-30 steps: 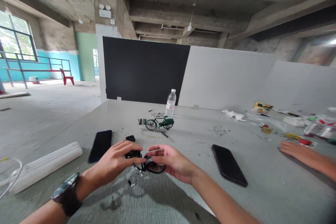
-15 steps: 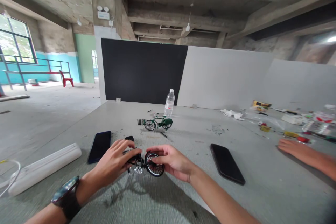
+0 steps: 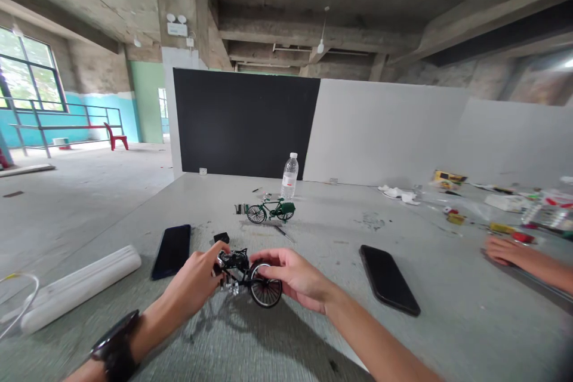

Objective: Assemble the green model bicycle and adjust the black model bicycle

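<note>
Low over the table, a black model bicycle (image 3: 236, 261) with silvery parts is held between my two hands. My left hand (image 3: 203, 271) is closed round its left end, and the fingers hide that end. Its spoked wheel (image 3: 265, 286) is pinched by my right hand (image 3: 290, 274), the thumb on the spokes and the fingers behind. Just beyond my hands stands a green model bicycle (image 3: 270, 210) with dark green bags at its rear. A small black block (image 3: 221, 238) lies past my left fingertips.
Phones lie on either side, a left phone (image 3: 172, 252) and a right phone (image 3: 388, 279). A clear water bottle (image 3: 289, 176) stands near the black panel (image 3: 244, 122). At left is a long white bar (image 3: 83, 289). Another person's hand (image 3: 505, 250) rests at right near loose parts.
My left fingers have drawn back and curled round the left end of the black model bicycle, uncovering more of its frame. My right hand keeps its hold on the wheel.
</note>
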`<move>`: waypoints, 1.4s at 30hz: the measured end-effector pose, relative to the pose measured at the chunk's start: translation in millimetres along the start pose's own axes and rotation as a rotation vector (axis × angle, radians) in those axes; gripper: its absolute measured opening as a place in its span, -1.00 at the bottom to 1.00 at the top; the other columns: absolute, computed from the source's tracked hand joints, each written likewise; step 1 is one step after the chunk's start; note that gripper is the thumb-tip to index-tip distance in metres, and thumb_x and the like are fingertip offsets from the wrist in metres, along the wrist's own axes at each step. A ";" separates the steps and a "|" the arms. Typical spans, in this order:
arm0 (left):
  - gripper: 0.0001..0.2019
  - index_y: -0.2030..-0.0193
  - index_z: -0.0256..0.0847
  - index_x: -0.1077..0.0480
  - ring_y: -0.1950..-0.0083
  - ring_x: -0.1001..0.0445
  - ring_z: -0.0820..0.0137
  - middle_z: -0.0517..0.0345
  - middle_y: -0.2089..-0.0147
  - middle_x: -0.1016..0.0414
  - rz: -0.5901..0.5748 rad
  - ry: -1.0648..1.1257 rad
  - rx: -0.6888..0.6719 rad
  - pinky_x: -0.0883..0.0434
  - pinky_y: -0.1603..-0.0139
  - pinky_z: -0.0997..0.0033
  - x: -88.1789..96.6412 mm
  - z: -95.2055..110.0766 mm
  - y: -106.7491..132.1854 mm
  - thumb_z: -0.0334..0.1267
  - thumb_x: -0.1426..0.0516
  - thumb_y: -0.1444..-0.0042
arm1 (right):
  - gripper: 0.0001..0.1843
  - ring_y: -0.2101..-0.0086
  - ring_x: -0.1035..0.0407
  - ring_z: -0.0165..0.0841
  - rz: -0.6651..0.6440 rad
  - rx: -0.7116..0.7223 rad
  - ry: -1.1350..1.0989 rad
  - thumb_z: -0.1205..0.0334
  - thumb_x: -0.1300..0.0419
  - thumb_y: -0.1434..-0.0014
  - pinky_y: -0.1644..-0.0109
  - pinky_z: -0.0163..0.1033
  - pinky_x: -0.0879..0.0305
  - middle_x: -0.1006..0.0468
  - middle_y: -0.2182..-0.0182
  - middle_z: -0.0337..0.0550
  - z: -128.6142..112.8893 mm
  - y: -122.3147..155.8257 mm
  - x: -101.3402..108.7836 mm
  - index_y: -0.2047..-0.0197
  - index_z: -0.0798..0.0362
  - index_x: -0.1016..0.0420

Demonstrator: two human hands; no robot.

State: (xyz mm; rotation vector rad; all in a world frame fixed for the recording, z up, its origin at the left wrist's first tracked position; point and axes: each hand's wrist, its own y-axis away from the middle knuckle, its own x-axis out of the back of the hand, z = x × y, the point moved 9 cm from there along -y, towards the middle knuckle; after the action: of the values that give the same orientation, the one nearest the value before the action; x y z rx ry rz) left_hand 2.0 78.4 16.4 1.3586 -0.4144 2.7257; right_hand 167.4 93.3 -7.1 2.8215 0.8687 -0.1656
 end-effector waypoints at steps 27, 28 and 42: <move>-0.47 0.12 -0.29 -0.48 0.05 -0.58 0.24 -0.09 0.04 -0.61 -0.205 1.240 0.451 -0.51 0.02 0.30 -62.9 9.8 34.2 0.04 -0.42 0.13 | -0.54 0.13 -0.46 -0.22 0.429 0.235 -0.167 0.20 -0.44 0.10 0.08 -0.17 -0.38 -0.59 0.20 -0.07 11.4 1.1 -10.4 0.10 0.11 -0.53; -0.47 0.13 -0.30 -0.50 0.04 -0.58 0.21 -0.10 0.06 -0.62 -0.194 1.259 0.443 -0.52 0.03 0.27 -62.9 9.6 31.0 0.00 -0.45 0.16 | -0.55 0.12 -0.46 -0.22 0.438 0.236 -0.157 0.21 -0.44 0.10 0.08 -0.17 -0.38 -0.59 0.19 -0.06 11.3 1.6 -9.3 0.11 0.10 -0.53; -0.59 0.14 -0.33 -0.54 0.14 -0.55 0.30 -0.01 0.12 -0.57 -0.162 1.291 0.404 -0.57 0.16 0.37 -52.9 0.9 24.6 -0.22 -0.46 0.12 | -0.60 0.02 -0.48 -0.22 0.270 0.247 -0.155 0.08 -0.33 -0.11 -0.18 -0.07 -0.28 -0.63 0.06 -0.02 -4.4 9.1 -12.6 0.02 0.10 -0.57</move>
State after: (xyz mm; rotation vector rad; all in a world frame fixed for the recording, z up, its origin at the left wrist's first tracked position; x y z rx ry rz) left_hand 30.4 57.7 -30.1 -0.5033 0.3391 2.8969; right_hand 162.3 80.0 0.5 3.0641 0.4562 -0.4737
